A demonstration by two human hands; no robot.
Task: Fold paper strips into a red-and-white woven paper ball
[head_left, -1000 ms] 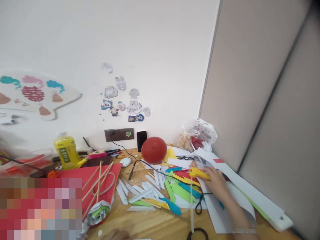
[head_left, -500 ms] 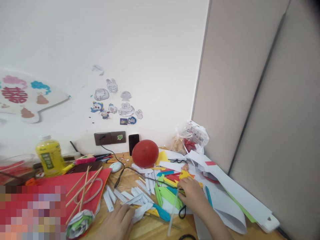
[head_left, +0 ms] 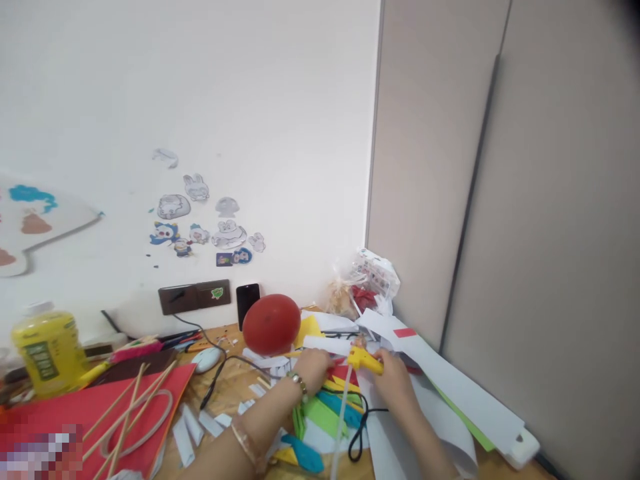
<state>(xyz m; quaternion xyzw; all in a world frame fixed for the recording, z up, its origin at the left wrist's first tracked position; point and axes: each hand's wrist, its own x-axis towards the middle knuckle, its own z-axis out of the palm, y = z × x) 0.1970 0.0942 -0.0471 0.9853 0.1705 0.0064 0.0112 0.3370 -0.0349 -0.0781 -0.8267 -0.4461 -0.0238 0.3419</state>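
My right hand [head_left: 393, 377] is closed around the handle of a yellow glue gun [head_left: 364, 360], raised over the paper on the right. A long translucent glue stick [head_left: 342, 423] hangs from it toward the table's front. My left hand [head_left: 313, 369] reaches into the pile of folded paper just left of the gun. Its fingers are curled and pressed together at some red paper [head_left: 350, 375]; what they grip is hidden. Below it lie green folded strips [head_left: 320, 415] and a deflated blue balloon [head_left: 304, 455]. A red inflated balloon [head_left: 271, 325] sits behind my left hand.
Red card [head_left: 55, 413] with wooden sticks [head_left: 123, 413] lies at left, near a yellow bottle [head_left: 50, 353]. A black cable [head_left: 356, 440] loops by the glue stick. White paper sheets [head_left: 435, 427] spread at right. A phone [head_left: 247, 305] leans against the wall.
My left hand has moved from the white strips at the front up and right into the coloured paper. The glue gun is now lifted in my right hand. The view has turned right.
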